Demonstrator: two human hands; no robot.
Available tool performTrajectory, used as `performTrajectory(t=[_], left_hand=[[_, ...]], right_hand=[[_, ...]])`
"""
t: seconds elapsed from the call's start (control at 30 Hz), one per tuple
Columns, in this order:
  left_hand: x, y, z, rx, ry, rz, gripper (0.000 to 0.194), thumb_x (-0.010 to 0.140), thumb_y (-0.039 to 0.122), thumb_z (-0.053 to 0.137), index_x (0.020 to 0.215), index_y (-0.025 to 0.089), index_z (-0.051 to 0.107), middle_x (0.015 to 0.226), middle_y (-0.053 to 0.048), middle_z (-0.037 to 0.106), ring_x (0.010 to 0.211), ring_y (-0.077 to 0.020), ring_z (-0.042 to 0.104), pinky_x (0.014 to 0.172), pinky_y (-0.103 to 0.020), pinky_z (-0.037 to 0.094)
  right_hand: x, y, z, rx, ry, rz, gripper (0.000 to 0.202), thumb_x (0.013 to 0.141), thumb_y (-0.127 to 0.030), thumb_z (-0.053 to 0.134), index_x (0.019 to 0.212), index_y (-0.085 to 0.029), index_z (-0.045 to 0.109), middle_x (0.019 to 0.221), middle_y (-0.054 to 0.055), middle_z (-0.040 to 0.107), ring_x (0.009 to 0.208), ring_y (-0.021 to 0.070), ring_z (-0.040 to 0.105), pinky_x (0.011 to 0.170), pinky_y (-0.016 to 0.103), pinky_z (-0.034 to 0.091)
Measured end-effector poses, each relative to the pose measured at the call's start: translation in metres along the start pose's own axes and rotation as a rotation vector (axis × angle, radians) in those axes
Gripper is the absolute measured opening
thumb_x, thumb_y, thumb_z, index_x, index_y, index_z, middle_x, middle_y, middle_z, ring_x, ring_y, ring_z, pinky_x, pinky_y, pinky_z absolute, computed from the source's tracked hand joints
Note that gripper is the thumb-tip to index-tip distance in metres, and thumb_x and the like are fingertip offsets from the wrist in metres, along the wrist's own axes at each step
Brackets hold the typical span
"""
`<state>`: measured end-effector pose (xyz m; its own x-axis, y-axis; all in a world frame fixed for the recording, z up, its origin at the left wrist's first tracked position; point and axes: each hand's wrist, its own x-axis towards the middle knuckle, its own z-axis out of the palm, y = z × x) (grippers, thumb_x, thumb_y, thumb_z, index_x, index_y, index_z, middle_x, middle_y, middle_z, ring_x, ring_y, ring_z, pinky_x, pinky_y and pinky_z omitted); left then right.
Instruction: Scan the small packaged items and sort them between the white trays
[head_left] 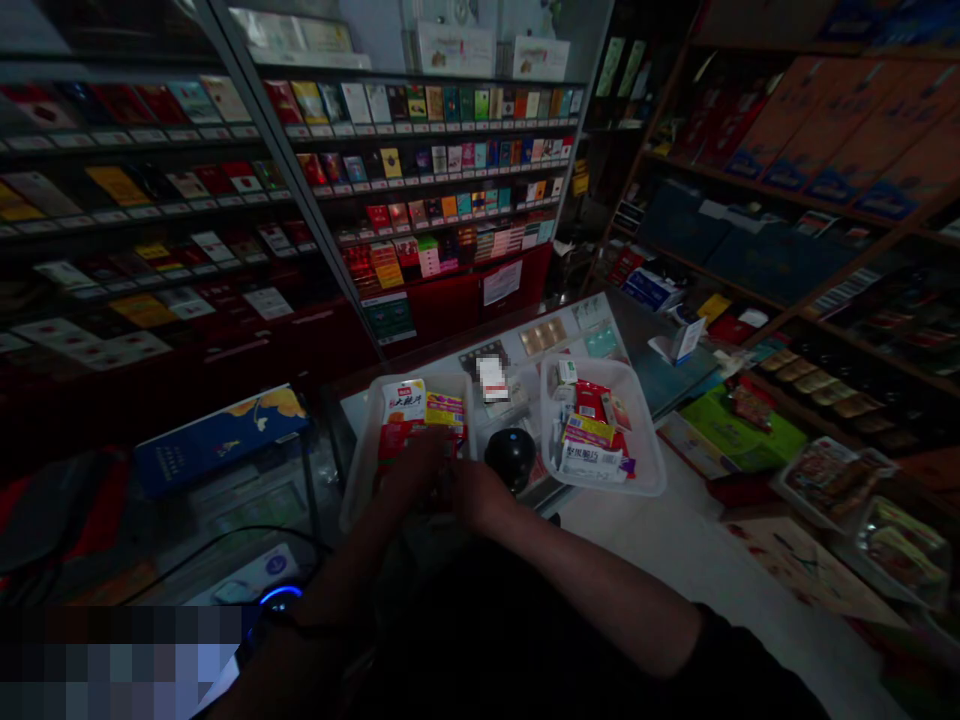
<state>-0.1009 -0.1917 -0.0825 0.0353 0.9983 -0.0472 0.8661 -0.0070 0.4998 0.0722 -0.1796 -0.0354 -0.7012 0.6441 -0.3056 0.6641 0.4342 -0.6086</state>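
Keeping packets handy, presumably, a tub sits below left hand and right hand; I can't tell their grip.

On the white plastic snack packet with a red top logo, just beyond the right hand's grip, the large dark characters look like "大辣片". On the white rectangular packet, right of the grip, bold black characters seem to end "脆巧". The small white shelf labels, far beyond the grip, are illegible.
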Motion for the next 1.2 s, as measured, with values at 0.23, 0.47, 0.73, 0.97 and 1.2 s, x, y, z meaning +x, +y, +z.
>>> performTrajectory(t=[0.23, 0.47, 0.73, 0.97, 1.2], left_hand=[[0.017, -0.004, 0.003, 0.069, -0.081, 0.037, 0.038, 0.098, 0.021, 0.048, 0.127, 0.016, 0.072, 0.132, -0.017, 0.072, 0.123, -0.0289, 0.066, 0.111, -0.046, 0.048], [0.009, -0.017, -0.018, -0.072, -0.028, -0.024, 0.029, 0.092, 0.029, 0.055, 0.104, 0.019, 0.079, 0.112, -0.013, 0.077, 0.11, -0.0296, 0.068, 0.103, -0.048, 0.052], [-0.035, -0.025, -0.053, -0.49, -0.077, -0.312, 0.04, 0.076, 0.05, 0.069, 0.105, 0.024, 0.08, 0.105, -0.006, 0.083, 0.101, -0.031, 0.075, 0.087, -0.038, 0.057], [-0.068, -0.038, -0.069, -0.641, 0.094, -0.439, 0.049, 0.075, 0.059, 0.072, 0.102, 0.019, 0.078, 0.095, -0.006, 0.082, 0.088, -0.0277, 0.075, 0.08, -0.037, 0.058], [-0.074, -0.04, -0.061, -0.794, 0.175, -0.508, 0.053, 0.072, 0.06, 0.078, 0.104, 0.018, 0.075, 0.095, -0.006, 0.082, 0.089, -0.0268, 0.076, 0.079, -0.036, 0.06]], right_hand=[[-0.002, -0.001, -0.005, 0.019, 0.006, 0.007, 0.027, 0.099, -0.019, 0.058, 0.121, -0.014, 0.073, 0.116, 0.017, 0.079, 0.105, 0.0273, 0.076, 0.082, 0.029, 0.054], [0.001, 0.001, 0.001, 0.056, 0.043, 0.115, 0.033, 0.101, -0.03, 0.056, 0.129, -0.016, 0.064, 0.121, 0.018, 0.077, 0.111, 0.0276, 0.075, 0.085, 0.031, 0.054], [0.004, 0.0, 0.001, -0.044, 0.013, 0.153, 0.043, 0.094, -0.034, 0.062, 0.135, -0.02, 0.061, 0.12, 0.015, 0.078, 0.106, 0.0294, 0.076, 0.078, 0.033, 0.054], [0.002, 0.0, 0.003, -0.092, 0.022, 0.124, 0.027, 0.096, -0.026, 0.058, 0.116, -0.018, 0.074, 0.119, 0.016, 0.078, 0.108, 0.0286, 0.075, 0.08, 0.032, 0.053], [0.003, 0.009, 0.007, 0.111, 0.135, 0.06, 0.021, 0.093, -0.022, 0.064, 0.109, -0.019, 0.078, 0.113, 0.01, 0.08, 0.104, 0.0232, 0.074, 0.085, 0.027, 0.051]])
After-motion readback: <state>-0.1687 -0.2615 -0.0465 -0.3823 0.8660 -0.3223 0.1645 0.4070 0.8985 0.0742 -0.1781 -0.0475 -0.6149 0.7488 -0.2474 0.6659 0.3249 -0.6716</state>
